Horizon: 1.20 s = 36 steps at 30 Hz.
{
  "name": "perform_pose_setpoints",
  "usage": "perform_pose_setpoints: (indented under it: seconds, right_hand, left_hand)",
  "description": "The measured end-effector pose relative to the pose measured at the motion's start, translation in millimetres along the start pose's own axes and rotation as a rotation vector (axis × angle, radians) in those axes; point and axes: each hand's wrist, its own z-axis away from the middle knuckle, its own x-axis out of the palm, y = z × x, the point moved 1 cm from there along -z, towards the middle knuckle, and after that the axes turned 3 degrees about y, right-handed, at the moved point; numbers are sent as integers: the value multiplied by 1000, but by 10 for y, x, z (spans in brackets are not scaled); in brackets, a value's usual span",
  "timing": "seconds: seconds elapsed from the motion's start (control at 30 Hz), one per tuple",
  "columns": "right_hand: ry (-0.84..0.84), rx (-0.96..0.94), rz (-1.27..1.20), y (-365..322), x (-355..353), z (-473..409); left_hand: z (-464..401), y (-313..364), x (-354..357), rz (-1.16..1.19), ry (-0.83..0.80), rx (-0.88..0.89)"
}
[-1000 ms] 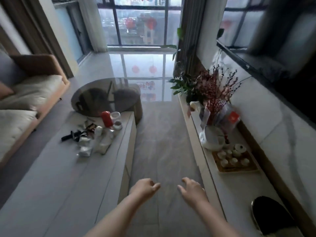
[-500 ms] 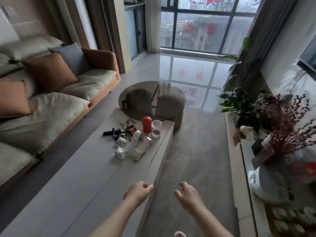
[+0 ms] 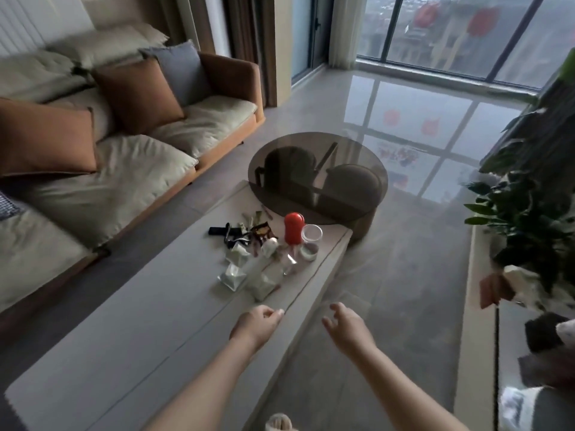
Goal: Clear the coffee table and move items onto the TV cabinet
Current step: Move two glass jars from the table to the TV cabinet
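A: Item, centre frame: long pale-grey coffee table (image 3: 130, 346), matt, stone-like top. Beyond it, round smoked-glass side table (image 3: 317, 174), glossy.

B: On the long top: red smooth plastic-looking bottle (image 3: 293, 229), clear cup (image 3: 311, 234), crinkled shiny foil-like wrappers (image 3: 234, 275).

A: Upper left: sofa (image 3: 174, 129) with cream cloth cushions, orange soft cloth pillows (image 3: 137, 94).

B: Right: polished grey floor tiles (image 3: 404, 231), mirror-glossy near the window.

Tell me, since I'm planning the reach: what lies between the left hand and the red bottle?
Head view: crumpled clear wrappers lie on the coffee table between the left hand and red bottle.
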Motion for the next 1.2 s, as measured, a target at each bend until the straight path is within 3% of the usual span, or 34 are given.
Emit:
perform_pose_setpoints:
  seconds: [0.53,0.93,1.2]
  right_hand:
    - [-1,82,-61,-411,-49,-2274]
    - [33,0,81,-60,508,-4107]
    - [7,-62,177,62,826,-4736]
  left_hand:
    - [-2340,699,-51,-44,-136,17]
    - [-4143,330,902,-358,-84,65]
    - [-4602,130,1301,-571,-157,63]
